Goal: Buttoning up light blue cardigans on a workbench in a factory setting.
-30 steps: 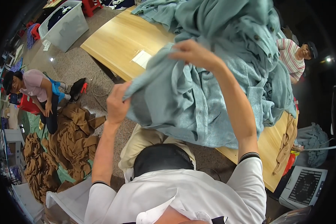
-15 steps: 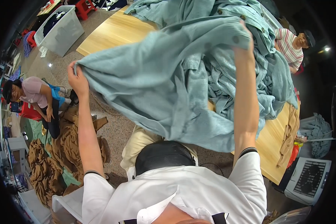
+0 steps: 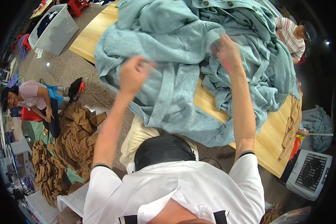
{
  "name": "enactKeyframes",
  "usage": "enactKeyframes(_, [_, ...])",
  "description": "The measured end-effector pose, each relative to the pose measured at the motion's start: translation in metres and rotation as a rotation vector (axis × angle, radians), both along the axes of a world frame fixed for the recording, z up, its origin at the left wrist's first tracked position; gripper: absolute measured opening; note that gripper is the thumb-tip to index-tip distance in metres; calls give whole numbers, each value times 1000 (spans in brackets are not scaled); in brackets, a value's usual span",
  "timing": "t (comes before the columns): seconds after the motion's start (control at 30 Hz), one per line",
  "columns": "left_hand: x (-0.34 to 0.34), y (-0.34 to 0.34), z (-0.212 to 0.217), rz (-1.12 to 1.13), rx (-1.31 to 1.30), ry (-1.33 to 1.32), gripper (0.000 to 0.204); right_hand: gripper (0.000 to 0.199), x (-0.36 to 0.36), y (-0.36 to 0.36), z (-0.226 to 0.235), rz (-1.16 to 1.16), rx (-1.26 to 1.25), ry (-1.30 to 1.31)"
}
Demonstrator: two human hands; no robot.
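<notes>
A light teal knit garment (image 3: 164,56) lies spread over the near edge of a wooden table (image 3: 272,130), its lower part hanging off toward me. My left hand (image 3: 132,74) hovers just above its left half, blurred, fingers loosely bent and nothing in them. My right hand (image 3: 226,52) is raised at the garment's right edge, fingertips pinching a fold of the knit. Behind it a heap of more teal garments (image 3: 250,33) with brown buttons covers the table.
A person in a pink top (image 3: 30,97) sits on the floor at left beside piles of brown garments (image 3: 74,138). A grey bin (image 3: 52,26) stands at upper left. A person in a striped shirt (image 3: 289,35) is at upper right. A white machine (image 3: 311,173) stands at lower right.
The teal garment, held up and stretched wide between both hands, has dropped flat onto the table. My left hand has let go and swung inward; my right hand has lowered.
</notes>
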State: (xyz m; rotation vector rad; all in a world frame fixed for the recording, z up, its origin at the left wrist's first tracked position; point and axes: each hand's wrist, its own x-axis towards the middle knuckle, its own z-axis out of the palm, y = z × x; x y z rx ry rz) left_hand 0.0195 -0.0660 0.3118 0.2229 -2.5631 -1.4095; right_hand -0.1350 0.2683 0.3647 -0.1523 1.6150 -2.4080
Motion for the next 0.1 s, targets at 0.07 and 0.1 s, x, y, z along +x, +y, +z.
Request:
enactKeyframes(0.07, [28, 46, 12, -45, -437, 175, 62, 44, 13, -18, 5, -99, 385, 79])
enactKeyframes(0.1, [29, 46, 11, -40, -435, 173, 62, 57, 11, -22, -1, -66, 565, 163])
